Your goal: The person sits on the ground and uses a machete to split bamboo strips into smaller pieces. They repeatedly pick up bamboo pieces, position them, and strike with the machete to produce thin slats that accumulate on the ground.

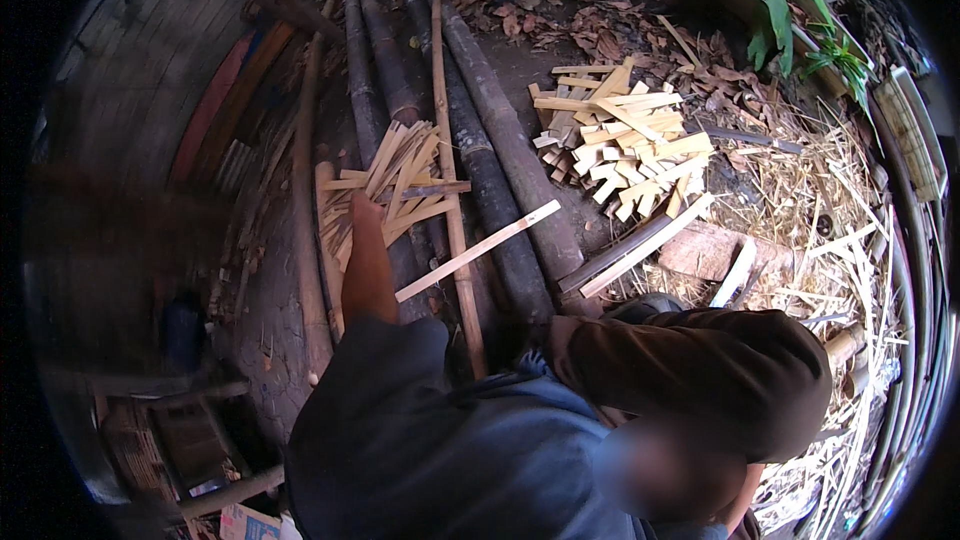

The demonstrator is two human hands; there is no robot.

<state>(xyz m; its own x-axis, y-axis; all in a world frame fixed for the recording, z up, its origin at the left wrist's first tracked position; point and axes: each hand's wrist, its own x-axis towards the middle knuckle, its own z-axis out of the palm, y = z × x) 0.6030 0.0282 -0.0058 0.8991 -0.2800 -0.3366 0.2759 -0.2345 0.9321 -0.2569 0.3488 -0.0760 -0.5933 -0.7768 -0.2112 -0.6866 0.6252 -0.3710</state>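
My left arm stretches forward, and my left hand [366,212] touches a loose heap of split bamboo strips [408,165] lying across the poles at the left. Its fingers are too small and merged with the strips to read. A single pale bamboo strip [480,250] lies slantwise over the poles, just right of my left forearm. Farther right is a larger pile of short bamboo pieces [625,135] on the ground. Beside my bent leg in brown trousers, bare skin of my right arm [745,500] shows at the lower right; the right hand is lost in a blurred patch.
Long dark bamboo poles [490,130] run away from me. A reddish block [690,252] sits among straw-like shavings [840,210] at the right. Dry leaves [560,0] and a green plant [785,15] lie beyond. A wooden frame [190,430] stands at the lower left.
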